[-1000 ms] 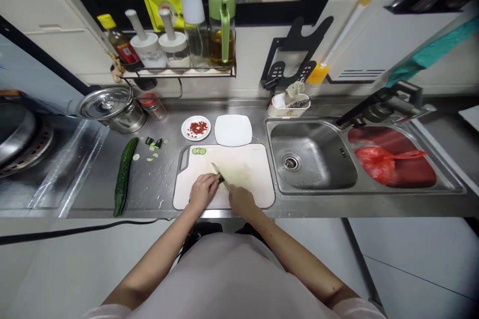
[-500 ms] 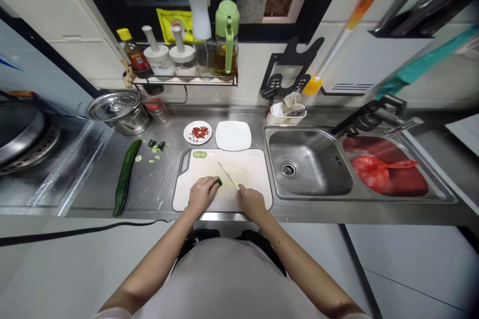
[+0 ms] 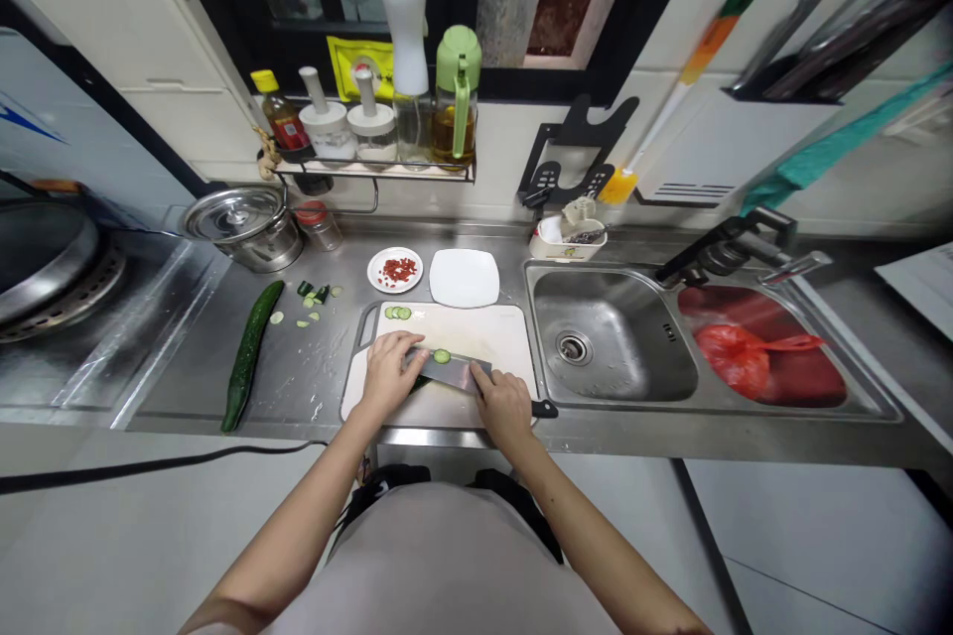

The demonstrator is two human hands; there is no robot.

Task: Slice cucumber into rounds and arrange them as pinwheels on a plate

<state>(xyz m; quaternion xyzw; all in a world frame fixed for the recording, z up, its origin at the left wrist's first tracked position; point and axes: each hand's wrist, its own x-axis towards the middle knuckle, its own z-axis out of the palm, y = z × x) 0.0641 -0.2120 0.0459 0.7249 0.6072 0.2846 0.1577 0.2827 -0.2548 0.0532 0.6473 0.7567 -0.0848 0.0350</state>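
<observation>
In the head view, my right hand [image 3: 506, 409] grips a kitchen knife [image 3: 469, 375] with a black handle, its broad blade turned flat over the cutting board [image 3: 495, 327]. A round cucumber slice [image 3: 442, 356] lies on the blade. My left hand [image 3: 391, 369] is at the blade's left end, thumb and fingers a little apart and pointing toward the slice. Partly hidden beneath the blade, beside that hand, is a dark green cucumber piece [image 3: 419, 384]. Several cut cucumber slices [image 3: 397, 313] overlap at the board's upper left.
A whole cucumber [image 3: 253, 352] and small cucumber scraps [image 3: 314, 294] lie left of the board. Behind it stand a plate of red bits [image 3: 395, 270] and a white plate [image 3: 465, 278]. The steel sink [image 3: 617, 332] is at right, a lidded pot [image 3: 249, 226] at back left.
The knife has turned from edge-down to flat, with a slice now on its blade. My left hand has shifted slightly left and up, away from the cucumber piece it was holding.
</observation>
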